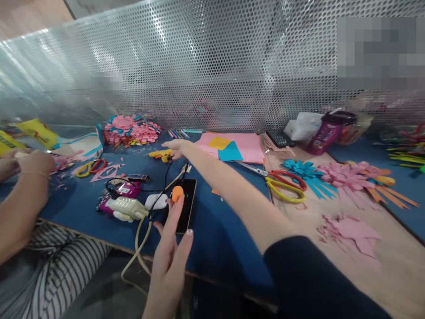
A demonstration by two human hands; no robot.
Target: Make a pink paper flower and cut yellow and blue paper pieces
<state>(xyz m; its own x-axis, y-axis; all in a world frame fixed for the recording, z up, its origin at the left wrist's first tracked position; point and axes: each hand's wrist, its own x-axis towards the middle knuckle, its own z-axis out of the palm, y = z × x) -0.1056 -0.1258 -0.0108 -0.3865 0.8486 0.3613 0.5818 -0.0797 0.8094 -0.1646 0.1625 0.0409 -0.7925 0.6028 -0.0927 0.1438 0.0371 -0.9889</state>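
Observation:
My left hand (171, 254) is in the near middle, raised over the table edge. A small rounded orange piece (178, 193) is held at its fingertips, with the thumb apart. Behind that hand lies a dark phone (189, 199) with a lit screen. My right arm stretches across to the far side, where my right hand (178, 148) is at the handle end of a yellow glue gun (161, 154). Its fingers appear to be around the handle, partly hidden. A black cord hangs from the gun towards a power strip (128, 206) with a white plug (156, 201).
Pink sheets (245, 144) with yellow and blue pieces lie at the back. Scissors (287, 186), paper flowers (348, 175) and a purple cup (327, 133) are right. Left are a paper flower pile (131, 130), more scissors (93, 167) and a co-worker's hands (35, 164). Perforated metal (215, 66) stands behind.

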